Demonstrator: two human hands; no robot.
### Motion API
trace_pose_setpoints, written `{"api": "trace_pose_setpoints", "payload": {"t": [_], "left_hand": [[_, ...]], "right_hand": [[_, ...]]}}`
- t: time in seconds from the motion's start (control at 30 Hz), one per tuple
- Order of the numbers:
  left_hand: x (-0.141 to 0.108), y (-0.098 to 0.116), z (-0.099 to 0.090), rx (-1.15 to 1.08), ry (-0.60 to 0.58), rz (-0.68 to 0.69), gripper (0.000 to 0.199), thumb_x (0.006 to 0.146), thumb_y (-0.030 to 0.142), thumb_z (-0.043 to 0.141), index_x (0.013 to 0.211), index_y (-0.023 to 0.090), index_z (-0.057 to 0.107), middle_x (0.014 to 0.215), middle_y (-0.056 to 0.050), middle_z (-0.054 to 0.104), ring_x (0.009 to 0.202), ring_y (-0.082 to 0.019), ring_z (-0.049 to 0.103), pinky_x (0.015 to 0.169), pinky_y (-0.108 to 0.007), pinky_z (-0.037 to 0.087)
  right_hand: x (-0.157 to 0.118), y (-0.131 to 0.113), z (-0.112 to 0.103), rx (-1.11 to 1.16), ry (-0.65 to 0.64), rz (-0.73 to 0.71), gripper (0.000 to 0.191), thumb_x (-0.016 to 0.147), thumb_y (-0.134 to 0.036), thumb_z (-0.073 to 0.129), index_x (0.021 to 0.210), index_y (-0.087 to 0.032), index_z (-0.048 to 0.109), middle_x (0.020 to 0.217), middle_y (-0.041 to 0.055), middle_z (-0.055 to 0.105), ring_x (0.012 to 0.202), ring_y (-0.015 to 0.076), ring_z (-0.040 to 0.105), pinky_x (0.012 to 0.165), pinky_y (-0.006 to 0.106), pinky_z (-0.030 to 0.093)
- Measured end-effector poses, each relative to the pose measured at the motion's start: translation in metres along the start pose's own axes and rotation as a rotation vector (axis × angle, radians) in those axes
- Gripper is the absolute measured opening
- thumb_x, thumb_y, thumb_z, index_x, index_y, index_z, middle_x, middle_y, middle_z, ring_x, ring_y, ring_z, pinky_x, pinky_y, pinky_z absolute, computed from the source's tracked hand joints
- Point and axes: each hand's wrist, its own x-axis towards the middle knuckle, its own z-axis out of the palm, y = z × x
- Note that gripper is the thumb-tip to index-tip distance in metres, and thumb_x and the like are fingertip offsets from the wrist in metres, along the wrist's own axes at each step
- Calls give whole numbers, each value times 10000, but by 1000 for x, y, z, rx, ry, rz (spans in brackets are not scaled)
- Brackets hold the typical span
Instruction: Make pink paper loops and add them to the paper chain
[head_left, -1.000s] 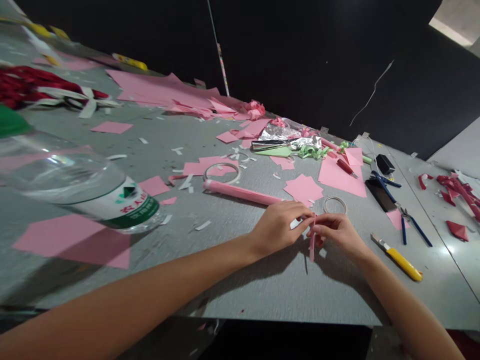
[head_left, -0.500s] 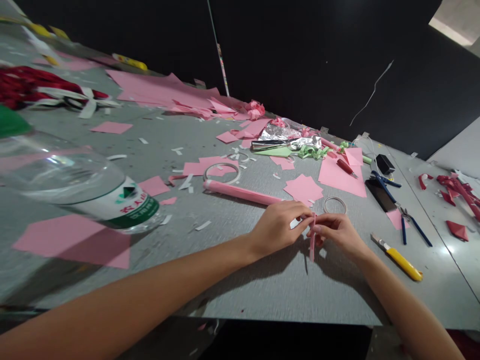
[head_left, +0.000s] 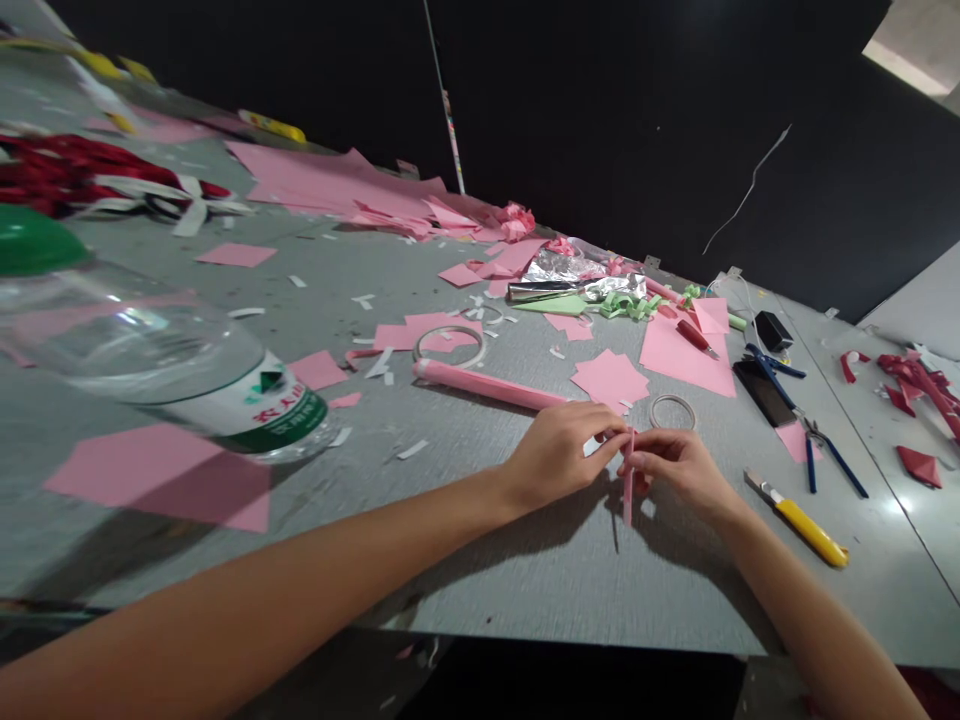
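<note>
Between my two hands a narrow pink paper strip [head_left: 628,500] hangs on edge just above the grey table. My left hand [head_left: 564,445] pinches its upper end from the left, thumb and forefinger pressed together. From the right, my right hand [head_left: 671,462] grips the same strip between thumb and fingers. Behind my left hand lies a long rolled pink paper tube [head_left: 487,386]. A tape ring [head_left: 673,410] rests just behind my right hand. Pink zigzag-edged paper pieces [head_left: 610,378] lie farther back.
On the right are a yellow utility knife [head_left: 814,530] with its blade out, pliers [head_left: 825,455] and a phone [head_left: 763,392]. A large plastic bottle [head_left: 172,350] stands at left. Pink sheets [head_left: 322,180], foil [head_left: 559,266] and paper scraps lie toward the dark wall [head_left: 600,120].
The view has shifted slightly, so the bottle and table items appear a little farther right. Both hands keep their pinch on the pink strip, with hardly any movement.
</note>
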Motion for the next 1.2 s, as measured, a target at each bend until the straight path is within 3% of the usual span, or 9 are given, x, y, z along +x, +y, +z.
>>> {"api": "trace_pose_setpoints", "payload": {"t": [0.83,1.2], "left_hand": [[-2,3,2,15,7,42,108,1029,179,661,1011,159,765,968,-55,834,907,-228,787,853,-346,579],[-1,7,-2,-135,-31,-66,137,1016,175,637,973,162,766,946,-58,818,903,-211,766,866,-337,560]], "right_hand": [[0,-1,-1,-14,-32,-36,286,877,-459,860,966,-188,835,815,43,790,630,132,658,647,272,567],[0,0,-2,18,-30,-38,269,869,-428,876,977,-184,839,820,44,792,631,128,660,640,262,556]]}}
